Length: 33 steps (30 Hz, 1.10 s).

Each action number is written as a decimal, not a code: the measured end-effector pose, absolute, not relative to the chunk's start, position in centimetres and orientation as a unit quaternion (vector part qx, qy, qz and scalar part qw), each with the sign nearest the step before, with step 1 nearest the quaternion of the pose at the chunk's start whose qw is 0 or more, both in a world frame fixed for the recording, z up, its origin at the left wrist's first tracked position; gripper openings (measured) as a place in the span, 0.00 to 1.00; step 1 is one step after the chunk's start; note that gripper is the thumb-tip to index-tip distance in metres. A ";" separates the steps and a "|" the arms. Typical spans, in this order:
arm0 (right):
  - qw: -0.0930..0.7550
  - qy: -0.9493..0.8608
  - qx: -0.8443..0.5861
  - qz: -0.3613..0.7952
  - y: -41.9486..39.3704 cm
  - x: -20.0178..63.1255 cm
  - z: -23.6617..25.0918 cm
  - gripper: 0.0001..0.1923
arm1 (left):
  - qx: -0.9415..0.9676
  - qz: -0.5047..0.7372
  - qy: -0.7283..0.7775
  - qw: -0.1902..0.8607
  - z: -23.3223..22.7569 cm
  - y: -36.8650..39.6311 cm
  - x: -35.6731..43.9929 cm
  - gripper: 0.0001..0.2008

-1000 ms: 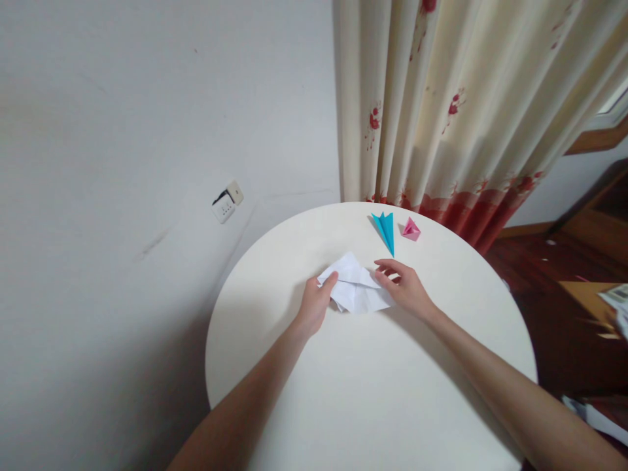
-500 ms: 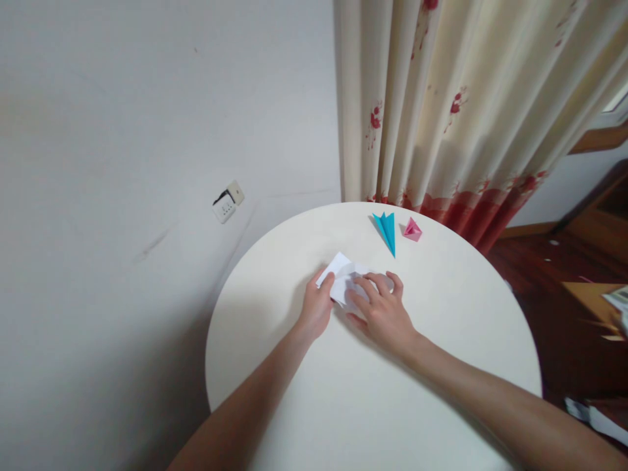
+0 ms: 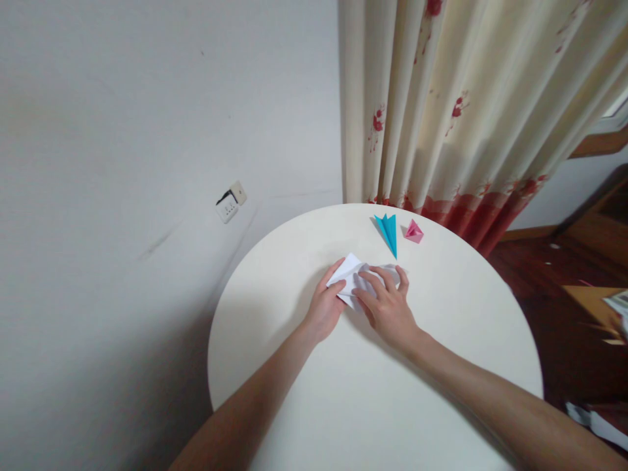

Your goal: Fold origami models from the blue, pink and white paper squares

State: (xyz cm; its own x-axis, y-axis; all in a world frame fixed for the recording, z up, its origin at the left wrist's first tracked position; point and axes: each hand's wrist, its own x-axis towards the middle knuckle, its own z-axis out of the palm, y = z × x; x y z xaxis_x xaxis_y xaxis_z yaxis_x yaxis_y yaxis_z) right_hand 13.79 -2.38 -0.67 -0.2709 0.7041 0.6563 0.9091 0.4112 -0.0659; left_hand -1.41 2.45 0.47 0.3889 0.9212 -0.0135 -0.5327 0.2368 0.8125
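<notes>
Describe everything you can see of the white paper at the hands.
The white paper looks thin and plain, creased and partly folded, with one corner pointing away from the camera. It is over the round white table; whether it lies flat is unclear. The left hand grips its left side; the right hand spreads over its right part, hiding much of it.

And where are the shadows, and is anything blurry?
Head view: shade darkens the wall left of the table, a small shadow hugs the blue paper on its left, and greyer shade lies on the white paper near the right hand; also in the head view, papers at the right edge look smeared.
</notes>
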 end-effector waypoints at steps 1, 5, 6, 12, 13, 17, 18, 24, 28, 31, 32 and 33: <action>0.315 -0.778 -0.519 -0.164 -2.4 13.8 -0.6 0.08 | 0.383 0.486 0.248 0.746 0.5 2.4 -1.4 0.29; 0.332 -0.763 -0.532 -0.158 -2.3 14.1 -0.4 0.07 | 0.440 0.474 0.215 0.732 0.0 2.4 -1.3 0.35; 0.340 -0.758 -0.535 -0.156 -2.2 14.2 -0.3 0.07 | 0.458 0.471 0.213 0.723 -0.3 2.4 -1.3 0.35; 0.358 -0.754 -0.529 -0.151 -1.9 14.9 -0.2 0.07 | 0.504 0.452 0.270 0.685 -1.8 2.9 -1.1 0.19; 0.354 -0.759 -0.527 -0.148 -1.9 14.9 -0.1 0.07 | 0.509 0.453 0.274 0.679 -1.9 2.9 -1.1 0.18; 0.331 -0.777 -0.520 -0.130 -2.2 14.6 0.1 0.10 | 0.525 0.454 0.296 0.656 -2.2 3.2 -1.2 0.17; 0.327 -0.781 -0.517 -0.125 -2.3 14.4 0.2 0.11 | 0.523 0.457 0.305 0.652 -2.3 3.2 -1.2 0.17; 0.411 -0.758 -0.502 -0.069 -2.8 15.5 1.6 0.13 | 0.485 0.479 0.353 0.640 -2.7 3.7 -1.3 0.18; 0.545 -0.607 -0.575 0.071 -1.2 19.2 2.1 0.17 | 0.489 0.463 0.367 0.642 -2.4 4.1 -1.7 0.20; 0.532 -0.535 -0.576 0.316 0.2 21.3 1.7 0.22 | 0.514 0.432 0.355 0.650 -1.9 4.2 -1.9 0.21; 0.511 -0.533 -0.549 0.393 0.5 21.6 1.5 0.23 | 0.525 0.420 0.349 0.653 -1.8 4.2 -2.0 0.21; 0.490 -0.537 -0.514 0.455 0.6 21.5 1.3 0.24 | 0.536 0.408 0.345 0.654 -1.7 4.2 -2.0 0.21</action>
